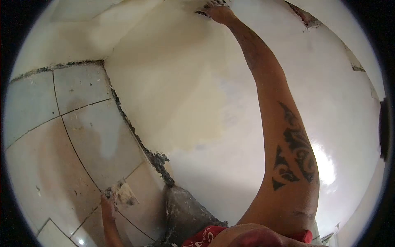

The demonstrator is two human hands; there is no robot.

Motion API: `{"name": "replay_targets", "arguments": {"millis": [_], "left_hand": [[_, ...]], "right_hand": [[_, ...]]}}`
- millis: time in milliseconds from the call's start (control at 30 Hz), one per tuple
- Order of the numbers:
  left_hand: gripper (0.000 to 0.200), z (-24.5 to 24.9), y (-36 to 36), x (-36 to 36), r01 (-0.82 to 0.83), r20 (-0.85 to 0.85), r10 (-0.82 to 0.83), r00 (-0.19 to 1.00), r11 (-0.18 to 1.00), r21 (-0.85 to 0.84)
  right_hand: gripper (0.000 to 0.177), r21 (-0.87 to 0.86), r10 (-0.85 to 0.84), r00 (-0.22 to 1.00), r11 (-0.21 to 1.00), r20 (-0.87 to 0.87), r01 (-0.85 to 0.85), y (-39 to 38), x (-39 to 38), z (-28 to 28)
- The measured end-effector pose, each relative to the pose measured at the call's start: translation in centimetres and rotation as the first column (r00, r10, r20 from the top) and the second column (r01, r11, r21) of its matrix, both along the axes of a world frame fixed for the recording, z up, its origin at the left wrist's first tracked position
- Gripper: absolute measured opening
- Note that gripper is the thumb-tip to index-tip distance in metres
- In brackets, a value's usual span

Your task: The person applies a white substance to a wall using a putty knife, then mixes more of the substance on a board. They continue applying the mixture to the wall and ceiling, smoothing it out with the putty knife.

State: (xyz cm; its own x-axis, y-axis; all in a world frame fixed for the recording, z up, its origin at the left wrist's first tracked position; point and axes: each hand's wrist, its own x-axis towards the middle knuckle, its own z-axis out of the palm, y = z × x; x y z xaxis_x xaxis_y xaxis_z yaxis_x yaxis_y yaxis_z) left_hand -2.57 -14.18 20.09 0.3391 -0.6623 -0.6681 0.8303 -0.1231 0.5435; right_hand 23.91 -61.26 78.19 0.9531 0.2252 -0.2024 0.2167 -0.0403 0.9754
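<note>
My right arm reaches up to the top edge of the view, where my right hand (218, 10) presses near the pale wall (173, 82). Its fingers are closed around a dark-edged thing, too small and cut off to make out. Low on the left, my left hand (108, 206) is closed on a putty knife (127, 194) whose blade is smeared with pale paste. A cream-coloured coat covers part of the wall, while the area around my arm looks whiter.
Floor tiles (90, 144) with dark joints lie at the left, bordered by a rough dark edge (127, 121) along the wall's foot. A dusty dark sheet or cloth (185, 210) is near my body. Damaged patches (306, 18) show at the upper right.
</note>
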Motion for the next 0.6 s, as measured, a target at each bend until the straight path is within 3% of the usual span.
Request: {"name": "replay_targets", "arguments": {"millis": [100, 200, 300, 333, 400, 500, 600], "left_hand": [[0.051, -0.3, 0.1, -0.1, 0.000, -0.005, 0.000, 1.000, 1.000, 0.005], [0.049, -0.5, 0.4, -0.4, -0.010, -0.020, 0.010, 1.000, 1.000, 0.002], [0.048, -0.6, 0.4, -0.6, -0.020, -0.035, 0.020, 0.999, 1.000, -0.002], [0.047, -0.7, 0.4, -0.6, -0.023, -0.039, 0.023, 0.999, 1.000, -0.005], [0.046, -0.8, 0.5, -0.7, -0.035, -0.051, 0.034, 0.998, 0.999, -0.012], [0.045, -0.6, 0.7, -1.1, -0.082, -0.089, 0.078, 0.993, 0.996, -0.045], [0.044, -0.3, 0.9, -1.6, -0.124, -0.126, 0.113, 0.986, 0.989, -0.079]], "right_hand": [[0.032, 0.153, -0.494, 0.864, 0.865, 0.101, 0.477, -0.5, 0.3, 0.4], [0.031, 0.029, -0.028, 0.998, 0.999, -0.054, 0.029, 3.9, -3.1, 0.5], [0.030, -0.137, 0.101, 0.993, 0.985, -0.062, -0.109, 3.6, -4.7, 1.1], [0.031, -0.157, 0.028, 0.998, 0.987, -0.050, -0.036, 3.6, -5.5, 1.5], [0.048, -0.194, -0.118, 0.993, 0.975, -0.021, 0.111, 4.0, -8.1, 2.1], [0.050, -0.130, -0.226, 0.974, 0.966, -0.012, 0.222, 4.8, -11.7, 2.8], [0.047, -0.197, -0.228, 0.973, 0.954, 0.018, 0.227, 7.2, -15.9, 2.8]]}}
